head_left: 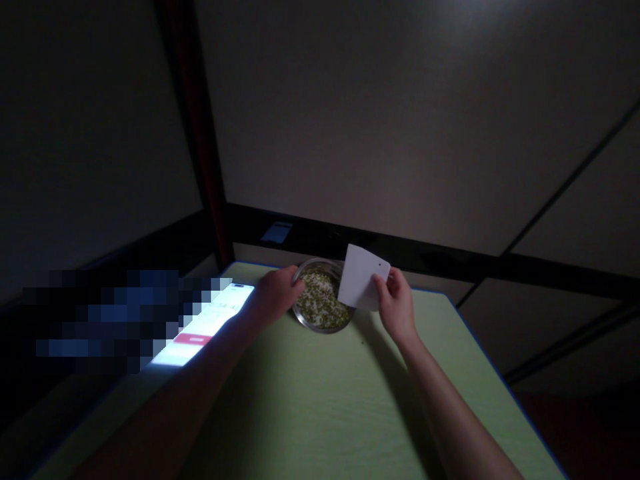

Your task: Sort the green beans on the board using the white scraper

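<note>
A round metal bowl [320, 329] stands toward the far side of the green table, holding a mix of small green and whitish grains [323, 297]. My left hand [277, 291] grips the bowl's left rim, thumb over the edge. In my right hand [397, 307] is a white card [361, 277] with a small dark hole near one corner, pinched at its right side. The card is tilted, and its lower left edge overlaps the bowl's right side. Whether it touches the grains I cannot tell.
A lit phone [215, 327] with a red button on its screen is at the table's left edge, partly behind my left forearm. The green table [320, 400] has a blue edge and meets a pale panelled wall [350, 120]. The room is dim.
</note>
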Available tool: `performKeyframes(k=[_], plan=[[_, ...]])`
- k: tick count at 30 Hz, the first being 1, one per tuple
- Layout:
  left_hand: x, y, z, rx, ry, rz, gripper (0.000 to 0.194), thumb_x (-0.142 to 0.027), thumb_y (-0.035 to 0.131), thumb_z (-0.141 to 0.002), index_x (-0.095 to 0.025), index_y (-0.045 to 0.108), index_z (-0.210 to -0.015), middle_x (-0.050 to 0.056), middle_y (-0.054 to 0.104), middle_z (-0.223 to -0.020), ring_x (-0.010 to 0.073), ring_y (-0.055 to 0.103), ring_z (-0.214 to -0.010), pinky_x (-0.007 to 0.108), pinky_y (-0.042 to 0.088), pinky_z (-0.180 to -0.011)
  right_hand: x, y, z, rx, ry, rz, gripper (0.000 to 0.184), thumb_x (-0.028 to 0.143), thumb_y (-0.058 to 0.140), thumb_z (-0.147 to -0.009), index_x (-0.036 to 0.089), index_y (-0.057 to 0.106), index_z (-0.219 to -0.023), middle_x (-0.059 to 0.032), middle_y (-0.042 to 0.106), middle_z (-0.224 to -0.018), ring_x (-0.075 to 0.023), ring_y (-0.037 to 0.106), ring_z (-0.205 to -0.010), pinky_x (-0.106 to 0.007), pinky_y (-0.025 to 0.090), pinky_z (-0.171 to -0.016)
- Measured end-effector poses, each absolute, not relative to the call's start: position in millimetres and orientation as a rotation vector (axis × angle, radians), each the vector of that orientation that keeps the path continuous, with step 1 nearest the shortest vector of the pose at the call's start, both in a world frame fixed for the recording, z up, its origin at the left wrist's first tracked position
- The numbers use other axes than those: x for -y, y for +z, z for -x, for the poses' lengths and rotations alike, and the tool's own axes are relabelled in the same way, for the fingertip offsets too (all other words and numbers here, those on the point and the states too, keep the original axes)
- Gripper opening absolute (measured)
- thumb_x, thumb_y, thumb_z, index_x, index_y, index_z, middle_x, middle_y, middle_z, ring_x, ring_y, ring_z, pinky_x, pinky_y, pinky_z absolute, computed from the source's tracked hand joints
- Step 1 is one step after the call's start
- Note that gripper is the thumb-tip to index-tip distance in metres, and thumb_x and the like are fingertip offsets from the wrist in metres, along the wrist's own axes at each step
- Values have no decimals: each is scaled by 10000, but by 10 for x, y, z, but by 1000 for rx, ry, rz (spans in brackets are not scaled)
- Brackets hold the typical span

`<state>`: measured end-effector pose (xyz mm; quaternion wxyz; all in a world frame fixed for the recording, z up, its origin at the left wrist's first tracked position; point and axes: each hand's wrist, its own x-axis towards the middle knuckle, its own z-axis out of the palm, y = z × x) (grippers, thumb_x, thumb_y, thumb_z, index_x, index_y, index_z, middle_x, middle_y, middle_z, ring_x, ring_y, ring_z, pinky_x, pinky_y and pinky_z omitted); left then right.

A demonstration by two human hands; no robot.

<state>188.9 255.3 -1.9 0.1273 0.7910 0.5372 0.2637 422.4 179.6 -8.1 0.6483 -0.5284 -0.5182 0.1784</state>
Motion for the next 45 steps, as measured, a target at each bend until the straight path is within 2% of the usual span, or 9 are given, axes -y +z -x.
performKeyframes(k=[9, 19, 31, 45], plan=[[-2557, 47, -1843, -1605, 729, -2328, 189, -272, 424, -827, -195, 586, -770, 57, 656, -752, 187, 584, -705, 296, 380, -656, -1797, -46, -4342, 1135, 300, 1194, 311, 462, 612, -851, 190, 604, -1001, -89, 719, -999, -230, 664, -905, -361, 516, -814], [-2566, 93, -1801, -1643, 696, -2368, 227, -283, 436, -831, -178, 637, -834, 94, 705, -819, 221, 631, -758, 320, 412, -681, -1808, -29, -4446, 1130, 293, 1273, 317, 481, 625, -835, 190, 600, -958, -99, 723, -939, -245, 673, -850, -363, 520, -748], [-2547, 124, -1805, -1663, 674, -2402, 225, -272, 425, -853, -174, 628, -843, 85, 702, -820, 206, 640, -762, 316, 428, -694, -1867, -174, -4573, 1155, 265, 1337, 327, 490, 584, -851, 193, 589, -987, -120, 718, -984, -247, 675, -832, -369, 522, -736], [-2549, 118, -1797, -1683, 664, -2445, 214, -278, 426, -852, -186, 618, -830, 79, 704, -835, 206, 646, -790, 314, 434, -709, -1912, -291, -4907, 1157, 99, 1478, 320, 490, 568, -837, 197, 599, -961, -106, 711, -891, -257, 657, -781, -364, 504, -711]])
